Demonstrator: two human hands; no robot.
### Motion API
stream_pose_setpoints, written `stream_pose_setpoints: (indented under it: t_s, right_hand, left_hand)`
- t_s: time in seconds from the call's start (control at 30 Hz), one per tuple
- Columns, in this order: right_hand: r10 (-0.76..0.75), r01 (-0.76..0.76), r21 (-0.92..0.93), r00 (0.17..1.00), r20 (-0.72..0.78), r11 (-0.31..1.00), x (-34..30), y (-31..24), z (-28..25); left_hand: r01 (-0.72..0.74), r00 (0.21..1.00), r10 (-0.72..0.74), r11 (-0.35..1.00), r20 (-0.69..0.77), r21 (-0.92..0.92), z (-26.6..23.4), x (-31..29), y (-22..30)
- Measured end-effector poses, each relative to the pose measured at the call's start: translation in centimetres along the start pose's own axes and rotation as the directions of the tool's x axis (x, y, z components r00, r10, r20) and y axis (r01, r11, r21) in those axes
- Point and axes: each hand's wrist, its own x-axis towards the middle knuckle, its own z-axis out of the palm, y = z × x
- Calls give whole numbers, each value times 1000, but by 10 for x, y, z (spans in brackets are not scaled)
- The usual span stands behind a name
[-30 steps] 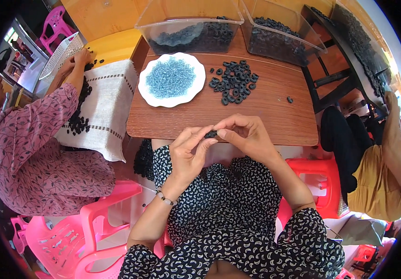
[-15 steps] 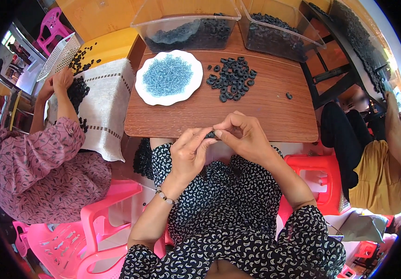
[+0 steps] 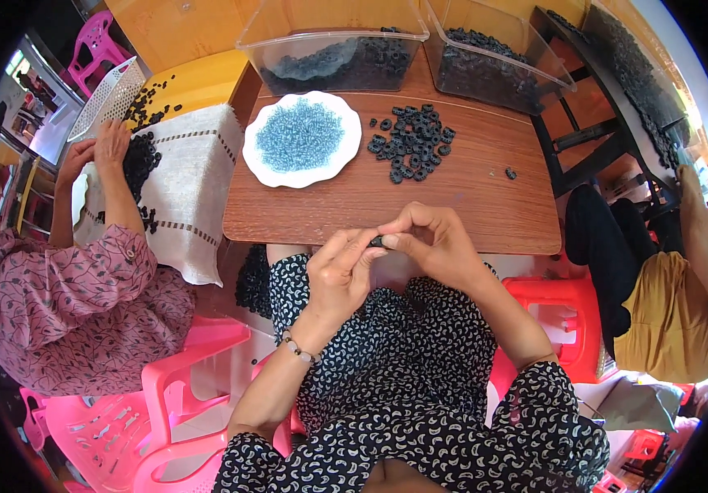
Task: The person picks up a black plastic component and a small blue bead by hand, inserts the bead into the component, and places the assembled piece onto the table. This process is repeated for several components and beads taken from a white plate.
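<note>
Just off the near edge of the brown table [image 3: 329,212], my two hands meet over one small black part [image 3: 377,241]. My left hand [image 3: 339,271] pinches it from the left, and my right hand [image 3: 436,246] grips it from the right with thumb and forefinger. Fingertips cover most of the part, so its shape is hard to make out. Beyond my hands lies a loose heap of small black parts [image 3: 411,148] with holes in them. To its left stands a white wavy-rimmed plate [image 3: 253,164] full of small clear bluish pieces [image 3: 300,135].
Clear plastic bins [image 3: 333,66] [image 3: 493,74] of black parts stand along the table's back. A single black part [image 3: 511,173] lies at the right. At left, a co-worker's hands [image 3: 111,148] are over black parts on a white cloth [image 3: 193,164]. Another person [image 3: 674,304] sits at right.
The black part in my fingers has turned slightly and is more covered. The co-worker's hands at left have moved apart. The view has shifted a little.
</note>
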Motion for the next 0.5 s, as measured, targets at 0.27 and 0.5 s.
stream_pose_setpoints:
  t_s: [0.27,0.5]
  right_hand:
    - [172,-258,292,941,290,921,6,8,-24]
    - [194,-416,460,870,454,785,5,21,-24]
  left_hand:
    - [-33,999,34,999,18,-24,-8,2,9]
    - [-72,997,72,997,-5,9,-14,7,15]
